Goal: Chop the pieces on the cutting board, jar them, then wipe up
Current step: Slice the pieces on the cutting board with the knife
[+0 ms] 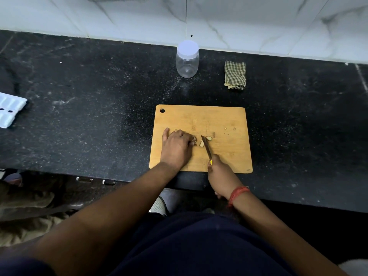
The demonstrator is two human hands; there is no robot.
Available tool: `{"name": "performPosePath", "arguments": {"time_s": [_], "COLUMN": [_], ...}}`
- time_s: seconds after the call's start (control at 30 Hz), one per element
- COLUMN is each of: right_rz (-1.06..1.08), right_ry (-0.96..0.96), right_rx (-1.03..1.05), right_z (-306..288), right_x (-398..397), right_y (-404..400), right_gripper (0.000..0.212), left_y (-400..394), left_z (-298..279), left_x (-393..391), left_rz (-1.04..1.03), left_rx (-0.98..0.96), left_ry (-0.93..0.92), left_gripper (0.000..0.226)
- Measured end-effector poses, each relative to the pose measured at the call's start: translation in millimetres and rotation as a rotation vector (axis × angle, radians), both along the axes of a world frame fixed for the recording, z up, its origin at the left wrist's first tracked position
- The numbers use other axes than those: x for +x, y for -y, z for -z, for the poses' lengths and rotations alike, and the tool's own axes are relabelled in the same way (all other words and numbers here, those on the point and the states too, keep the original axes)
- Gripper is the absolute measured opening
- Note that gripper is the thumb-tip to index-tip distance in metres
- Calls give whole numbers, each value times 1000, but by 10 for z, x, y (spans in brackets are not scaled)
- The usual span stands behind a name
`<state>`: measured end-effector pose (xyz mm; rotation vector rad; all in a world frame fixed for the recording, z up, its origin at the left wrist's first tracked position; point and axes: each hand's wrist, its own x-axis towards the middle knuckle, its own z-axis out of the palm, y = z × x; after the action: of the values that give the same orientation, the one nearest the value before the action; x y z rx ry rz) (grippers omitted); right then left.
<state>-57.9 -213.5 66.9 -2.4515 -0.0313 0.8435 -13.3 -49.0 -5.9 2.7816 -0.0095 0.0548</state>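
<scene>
— Pieces (205, 140), where are they seen?
— Pale bits are seen near the middle of the board (229, 124), some under the left hand (176, 145), some loose beside the knife (206, 146).
— How are the hands held?
— The left hand's fingers are curled down on a piece, thumb stretched out to the side. The right hand (219, 174) is wrapped round the knife's handle at the board's near edge, and the blade is angled up-left among the bits.
— And farther out?
— The board is laid on a dark counter (89, 86). Behind it, a lidded clear jar (187, 60) is stood near the wall, with a folded checked cloth (235, 75) to its right, well apart. A white tray (10, 110) is cut off at the left edge.
</scene>
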Motion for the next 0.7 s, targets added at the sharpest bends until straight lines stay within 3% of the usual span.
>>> {"name": "performPosePath", "arguments": {"time_s": [0.07,0.27,0.47,0.7], "right_rz": [35,8,-31,-48], "right_ry": [-9,-45,-6,-1], "right_rx": [10,-31,-51,-66], "right_z": [-29,-20,8,57], "right_x": [52,144,185,265], "right_y": [-57,-205,-269,-300], "right_gripper": [14,34,22,33], "left_y": [-15,-30,-31,-68], "left_z": [-5,4,-21,-48], "left_x": [-7,-23,-26,47], "left_rz": [3,-1,9,40], "left_rx": [-4,-17,-27,6], "left_ry": [3,20,43,60], "left_gripper": [18,17,11,9]}}
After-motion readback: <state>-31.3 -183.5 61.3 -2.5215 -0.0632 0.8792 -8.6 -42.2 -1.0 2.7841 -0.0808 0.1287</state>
